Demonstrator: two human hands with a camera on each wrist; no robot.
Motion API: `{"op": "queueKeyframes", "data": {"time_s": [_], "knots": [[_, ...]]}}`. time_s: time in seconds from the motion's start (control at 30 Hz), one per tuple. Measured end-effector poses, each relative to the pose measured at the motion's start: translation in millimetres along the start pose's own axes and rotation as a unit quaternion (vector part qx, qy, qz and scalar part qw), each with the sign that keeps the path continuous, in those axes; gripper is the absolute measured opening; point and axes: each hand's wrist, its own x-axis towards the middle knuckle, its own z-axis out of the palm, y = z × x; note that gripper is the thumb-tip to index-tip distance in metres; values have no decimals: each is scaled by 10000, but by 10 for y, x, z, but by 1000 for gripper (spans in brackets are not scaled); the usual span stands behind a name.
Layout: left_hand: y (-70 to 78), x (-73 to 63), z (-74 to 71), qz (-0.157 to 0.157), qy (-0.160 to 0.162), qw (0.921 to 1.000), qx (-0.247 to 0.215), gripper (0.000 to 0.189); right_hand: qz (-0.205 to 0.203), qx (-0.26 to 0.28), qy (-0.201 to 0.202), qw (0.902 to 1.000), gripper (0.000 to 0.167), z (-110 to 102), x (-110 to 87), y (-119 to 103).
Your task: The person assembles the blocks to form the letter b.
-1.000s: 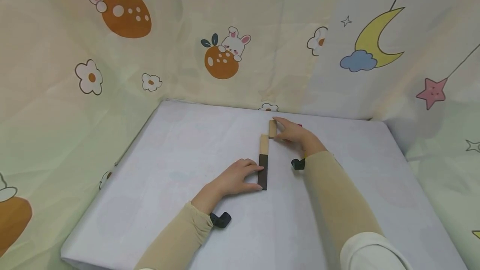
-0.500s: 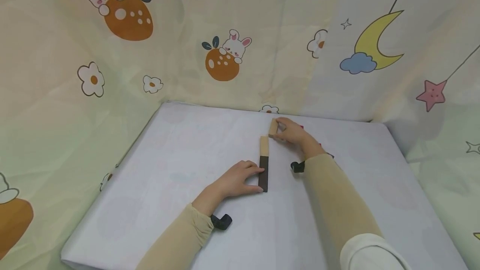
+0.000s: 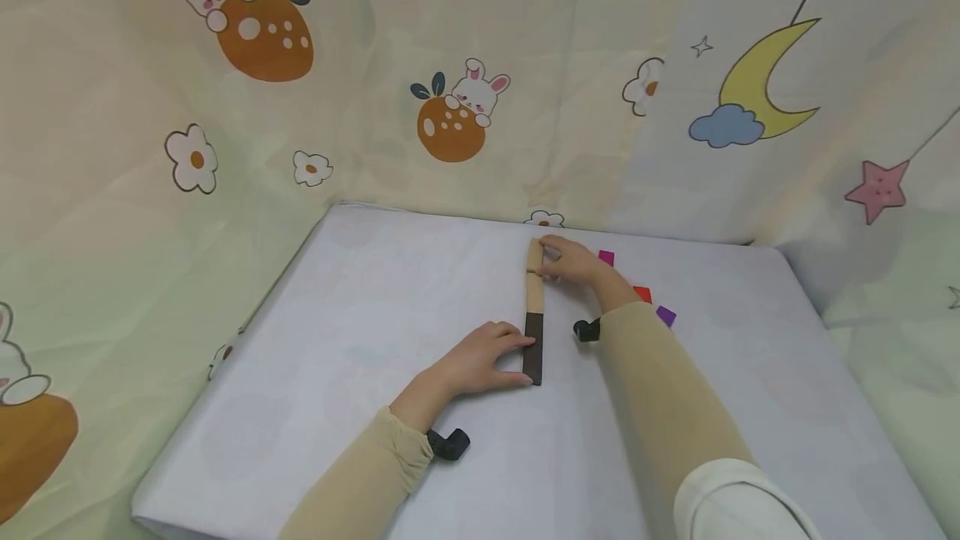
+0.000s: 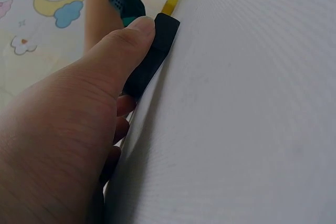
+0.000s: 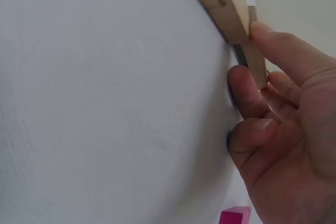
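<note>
Currently, three pieces run in one line on the white-covered tabletop: a dark bar nearest the person, a middle pale block against its far end, and a far pale block beyond that. A dark seam shows where the two pale pieces meet; whether they touch fully cannot be told.

Left hand: grip pinching the dark bar between thumb and fingers, thumb at its near end. Right hand: grip pinching the far pale block, thumb close to the seam and index finger near the far end.

Right of the line, well apart from it, lie a magenta block, a red block and a purple block, the latter two beside the right sleeve. The left wrist view also shows a yellow block next to the purple one. Printed fabric stands behind.
</note>
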Motion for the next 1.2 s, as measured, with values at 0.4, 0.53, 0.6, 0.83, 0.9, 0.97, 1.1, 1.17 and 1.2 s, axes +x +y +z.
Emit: {"op": "queueKeyframes", "data": {"time_s": [0.4,0.53,0.6,0.83,0.9,0.97,1.1,1.17,1.2], "knots": [[-1,11,10,-71,-34,9999,74,69,172,317,-310,9989,76,1,24,83],[6,13,8,-70,-49,9999,77,69,222,343,-276,9988,75,3,8,107],[7,14,8,-65,-54,9999,91,68,238,366,-273,9987,75,3,6,115],[15,19,-6,-5,-16,9999,101,68,186,482,-196,9985,68,22,15,120],[19,13,-10,-6,-12,10000,90,68,139,468,-163,9987,67,36,14,114],[23,6,-17,-5,0,10000,65,67,121,421,-161,9989,66,50,7,102],[31,-2,-22,-11,12,10000,59,66,122,317,-126,9993,64,74,-21,75],[36,-3,-20,-14,17,10000,54,66,93,310,-85,9994,63,85,-44,65],[38,-2,-18,-23,5,10000,61,66,47,241,-33,9997,62,92,-55,63]]}}
